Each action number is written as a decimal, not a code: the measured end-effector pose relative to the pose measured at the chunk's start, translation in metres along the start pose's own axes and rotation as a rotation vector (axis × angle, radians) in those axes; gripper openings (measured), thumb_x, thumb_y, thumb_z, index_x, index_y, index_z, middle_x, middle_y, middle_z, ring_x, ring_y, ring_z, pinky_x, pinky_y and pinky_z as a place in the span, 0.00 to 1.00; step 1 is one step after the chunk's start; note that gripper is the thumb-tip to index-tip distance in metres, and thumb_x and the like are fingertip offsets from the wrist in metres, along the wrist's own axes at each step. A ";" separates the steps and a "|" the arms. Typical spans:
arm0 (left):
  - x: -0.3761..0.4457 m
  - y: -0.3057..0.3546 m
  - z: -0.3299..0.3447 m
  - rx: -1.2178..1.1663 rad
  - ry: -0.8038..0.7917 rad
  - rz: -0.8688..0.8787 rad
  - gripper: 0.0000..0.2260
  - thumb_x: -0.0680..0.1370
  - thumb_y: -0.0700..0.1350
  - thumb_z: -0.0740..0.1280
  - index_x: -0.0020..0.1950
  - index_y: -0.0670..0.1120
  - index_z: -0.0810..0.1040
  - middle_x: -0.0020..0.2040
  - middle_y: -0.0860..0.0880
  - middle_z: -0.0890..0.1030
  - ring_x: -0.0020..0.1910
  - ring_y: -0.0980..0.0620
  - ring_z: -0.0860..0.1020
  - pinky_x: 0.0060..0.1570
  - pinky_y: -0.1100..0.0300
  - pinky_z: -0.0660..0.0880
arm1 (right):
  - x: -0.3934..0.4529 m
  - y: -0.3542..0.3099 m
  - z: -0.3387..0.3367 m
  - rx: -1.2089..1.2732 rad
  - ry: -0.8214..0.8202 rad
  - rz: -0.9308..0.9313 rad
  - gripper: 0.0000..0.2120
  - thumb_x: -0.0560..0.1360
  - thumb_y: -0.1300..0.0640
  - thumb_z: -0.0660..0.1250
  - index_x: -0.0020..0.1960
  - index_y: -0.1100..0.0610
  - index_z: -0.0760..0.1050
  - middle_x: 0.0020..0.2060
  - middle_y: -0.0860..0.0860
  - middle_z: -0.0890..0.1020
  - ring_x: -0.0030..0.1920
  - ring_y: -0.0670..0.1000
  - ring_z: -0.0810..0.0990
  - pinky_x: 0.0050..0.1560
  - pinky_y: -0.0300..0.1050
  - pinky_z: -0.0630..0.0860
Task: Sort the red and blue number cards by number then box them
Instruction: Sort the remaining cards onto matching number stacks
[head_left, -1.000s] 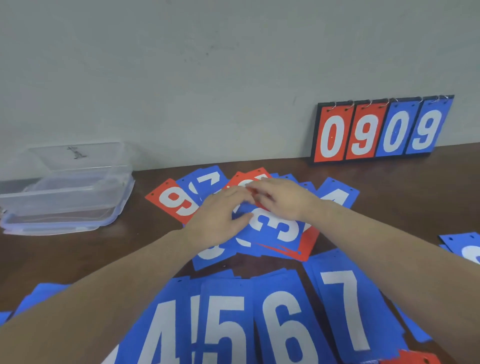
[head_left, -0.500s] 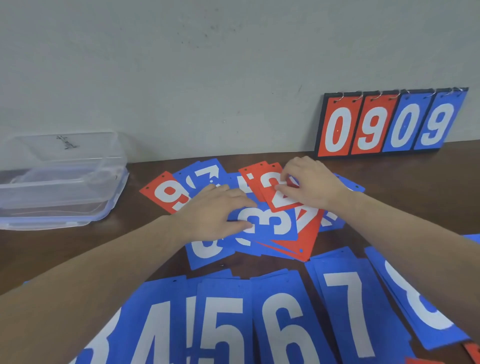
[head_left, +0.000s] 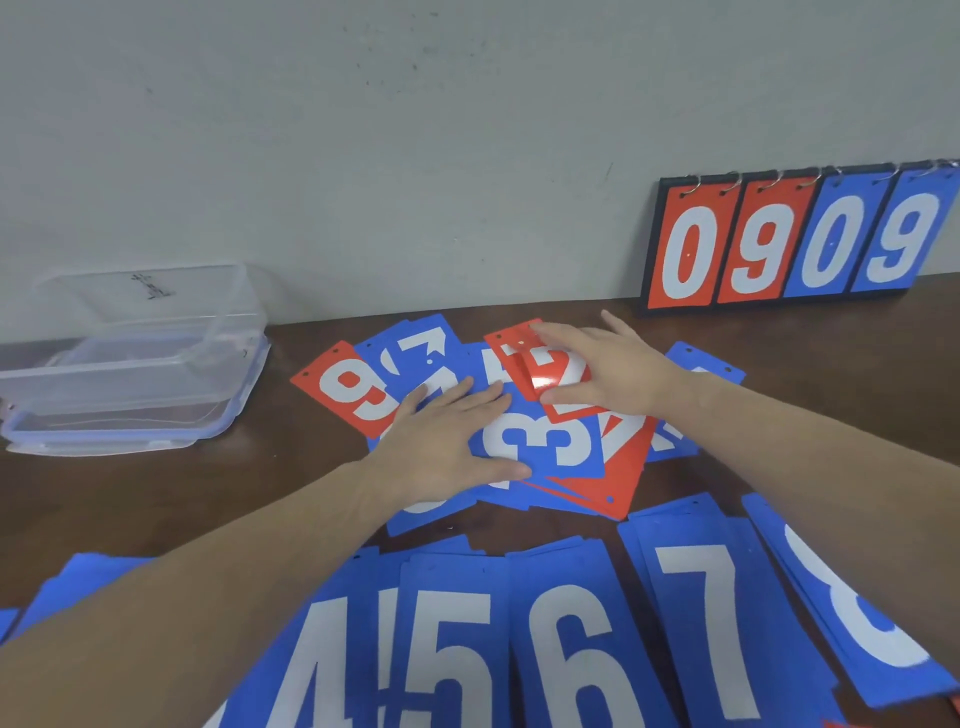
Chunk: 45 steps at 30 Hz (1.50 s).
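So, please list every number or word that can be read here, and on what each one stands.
"0", "9", "0", "9": scoreboard, two red flaps, then two blue.
"4", "5", "6", "7": blue piles in the near row.
"8": blue pile, partly hidden.
"3": blue card in the loose heap.
"9": red card.
Card under the right hand: covered, unreadable.
Black mark on the clear box: too small.

Dark brown wooden table (head_left: 156, 499) against scuffed pale grey wall (head_left: 415, 130); light even.
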<state>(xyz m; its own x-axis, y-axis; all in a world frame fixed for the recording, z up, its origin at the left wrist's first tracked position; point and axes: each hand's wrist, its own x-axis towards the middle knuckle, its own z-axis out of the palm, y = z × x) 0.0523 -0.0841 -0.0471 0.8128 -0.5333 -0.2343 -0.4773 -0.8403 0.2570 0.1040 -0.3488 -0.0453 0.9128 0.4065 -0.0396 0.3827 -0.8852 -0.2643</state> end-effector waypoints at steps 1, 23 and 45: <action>0.000 0.001 -0.001 -0.004 0.000 -0.005 0.40 0.73 0.74 0.57 0.81 0.61 0.51 0.80 0.67 0.47 0.80 0.61 0.42 0.78 0.46 0.40 | -0.002 -0.003 -0.001 0.012 0.008 -0.001 0.42 0.74 0.30 0.64 0.80 0.41 0.49 0.72 0.43 0.73 0.74 0.49 0.68 0.79 0.55 0.44; -0.075 0.013 -0.029 -0.610 0.321 -0.038 0.27 0.75 0.37 0.74 0.64 0.63 0.71 0.70 0.56 0.64 0.69 0.62 0.67 0.55 0.70 0.73 | -0.123 -0.072 -0.015 0.964 0.448 0.438 0.38 0.76 0.54 0.74 0.76 0.33 0.57 0.72 0.45 0.72 0.57 0.51 0.83 0.46 0.49 0.85; -0.177 0.031 -0.001 -1.623 0.649 -0.238 0.25 0.78 0.34 0.68 0.65 0.61 0.70 0.53 0.53 0.86 0.44 0.51 0.83 0.43 0.57 0.74 | -0.195 -0.155 0.003 1.177 0.453 0.542 0.29 0.79 0.58 0.70 0.73 0.38 0.64 0.57 0.45 0.82 0.50 0.52 0.86 0.48 0.55 0.84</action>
<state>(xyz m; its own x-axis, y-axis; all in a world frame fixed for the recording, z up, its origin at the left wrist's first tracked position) -0.1056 -0.0156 0.0037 0.9909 0.0351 -0.1298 0.1161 0.2641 0.9575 -0.1338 -0.2906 0.0003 0.9612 -0.2356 -0.1435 -0.1715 -0.1029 -0.9798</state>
